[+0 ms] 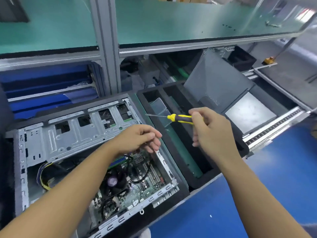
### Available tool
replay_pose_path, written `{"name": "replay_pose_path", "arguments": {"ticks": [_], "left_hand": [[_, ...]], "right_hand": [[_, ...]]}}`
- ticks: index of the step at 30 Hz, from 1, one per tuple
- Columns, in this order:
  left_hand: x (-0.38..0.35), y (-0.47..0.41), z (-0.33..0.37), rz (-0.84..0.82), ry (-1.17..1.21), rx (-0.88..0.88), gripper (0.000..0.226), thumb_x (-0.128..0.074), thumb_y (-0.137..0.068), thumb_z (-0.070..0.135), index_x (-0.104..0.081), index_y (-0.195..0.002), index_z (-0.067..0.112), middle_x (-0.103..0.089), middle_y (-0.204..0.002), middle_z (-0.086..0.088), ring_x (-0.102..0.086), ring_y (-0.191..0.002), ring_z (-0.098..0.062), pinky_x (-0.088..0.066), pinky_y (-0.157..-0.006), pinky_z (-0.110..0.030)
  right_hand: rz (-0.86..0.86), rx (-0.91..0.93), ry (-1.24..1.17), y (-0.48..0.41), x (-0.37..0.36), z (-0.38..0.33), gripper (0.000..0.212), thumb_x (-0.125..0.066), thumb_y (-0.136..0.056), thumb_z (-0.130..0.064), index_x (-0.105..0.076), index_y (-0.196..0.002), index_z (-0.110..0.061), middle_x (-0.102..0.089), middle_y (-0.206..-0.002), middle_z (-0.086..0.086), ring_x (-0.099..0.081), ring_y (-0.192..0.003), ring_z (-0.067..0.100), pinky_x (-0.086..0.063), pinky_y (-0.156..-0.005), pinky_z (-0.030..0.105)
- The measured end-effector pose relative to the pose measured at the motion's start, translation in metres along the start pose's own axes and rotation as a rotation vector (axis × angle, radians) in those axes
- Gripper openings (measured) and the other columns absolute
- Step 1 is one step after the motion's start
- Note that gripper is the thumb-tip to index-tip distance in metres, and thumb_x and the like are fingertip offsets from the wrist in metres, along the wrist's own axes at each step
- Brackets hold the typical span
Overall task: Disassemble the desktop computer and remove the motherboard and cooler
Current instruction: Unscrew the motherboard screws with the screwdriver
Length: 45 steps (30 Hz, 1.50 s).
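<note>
An open desktop computer case lies on its side at the lower left. Inside it sits the green motherboard with a black cooler fan near its middle. Yellow and black cables run at the case's left. My left hand hovers over the case's upper right edge, fingers loosely curled, holding nothing that I can see. My right hand grips a yellow and black screwdriver by the handle, its tip pointing left above the foam tray.
A black foam tray with a clear plastic box stands right of the case. A grey case side panel leans behind it. A green shelf spans the top. Blue table surface lies at the lower right.
</note>
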<state>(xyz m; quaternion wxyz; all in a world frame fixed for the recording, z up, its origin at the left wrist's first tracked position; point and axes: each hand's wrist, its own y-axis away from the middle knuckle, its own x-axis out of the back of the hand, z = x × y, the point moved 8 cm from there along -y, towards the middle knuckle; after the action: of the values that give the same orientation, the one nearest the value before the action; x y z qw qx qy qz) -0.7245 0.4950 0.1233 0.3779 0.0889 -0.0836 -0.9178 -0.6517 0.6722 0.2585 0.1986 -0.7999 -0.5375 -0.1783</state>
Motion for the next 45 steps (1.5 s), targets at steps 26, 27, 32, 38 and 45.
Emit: {"name": "replay_pose_path", "arguments": {"ticks": [26, 27, 32, 38, 45], "left_hand": [[-0.153, -0.162, -0.106, 0.019, -0.389, 0.594, 0.069, -0.026, -0.103, 0.057, -0.041, -0.148, 0.007, -0.05, -0.146, -0.009, -0.045, -0.135, -0.028, -0.036, -0.111, -0.039], [-0.152, -0.16, -0.102, 0.025, -0.386, 0.611, 0.08, -0.02, -0.099, 0.066, -0.031, -0.154, 0.009, -0.034, -0.158, -0.009, -0.031, -0.145, -0.029, -0.024, -0.119, -0.043], [-0.125, -0.158, -0.06, 0.157, -0.451, 0.461, 0.071, -0.016, -0.102, 0.061, -0.044, -0.148, 0.016, -0.034, -0.158, -0.006, -0.035, -0.143, -0.025, -0.026, -0.117, -0.04], [-0.08, -0.124, 0.0, 0.228, -0.148, 0.135, 0.029, -0.04, -0.106, 0.014, -0.065, -0.094, 0.01, -0.072, -0.078, -0.001, -0.068, -0.067, -0.014, -0.043, -0.062, -0.029], [0.003, -0.031, 0.019, 0.27, -0.349, -0.025, 0.023, -0.05, -0.1, 0.001, -0.067, -0.094, 0.015, -0.072, -0.076, 0.004, -0.059, -0.059, -0.01, -0.046, -0.056, -0.02]], "right_hand": [[0.195, -0.24, 0.095, 0.0, 0.126, 0.14, 0.01, -0.064, -0.086, -0.03, -0.063, -0.083, -0.039, -0.059, -0.071, -0.007, -0.065, -0.07, 0.023, -0.056, -0.065, 0.037], [0.178, -0.234, 0.102, -0.001, 0.125, 0.14, 0.011, -0.064, -0.086, -0.03, -0.063, -0.083, -0.041, -0.06, -0.073, -0.007, -0.065, -0.071, 0.022, -0.055, -0.065, 0.035], [0.148, -0.21, 0.057, -0.009, 0.107, 0.128, 0.007, -0.063, -0.088, -0.033, -0.061, -0.08, -0.034, -0.063, -0.075, 0.003, -0.061, -0.068, 0.022, -0.053, -0.066, 0.039], [0.096, -0.127, -0.054, -0.023, 0.066, 0.084, 0.025, -0.051, -0.093, -0.045, -0.048, -0.075, -0.029, -0.071, -0.087, 0.013, -0.035, -0.055, 0.01, -0.039, -0.058, 0.035], [0.019, 0.047, -0.136, -0.026, -0.002, 0.019, 0.022, -0.055, -0.092, -0.03, -0.054, -0.072, -0.022, -0.059, -0.061, -0.002, -0.036, -0.051, 0.008, -0.032, -0.046, 0.019]]}}
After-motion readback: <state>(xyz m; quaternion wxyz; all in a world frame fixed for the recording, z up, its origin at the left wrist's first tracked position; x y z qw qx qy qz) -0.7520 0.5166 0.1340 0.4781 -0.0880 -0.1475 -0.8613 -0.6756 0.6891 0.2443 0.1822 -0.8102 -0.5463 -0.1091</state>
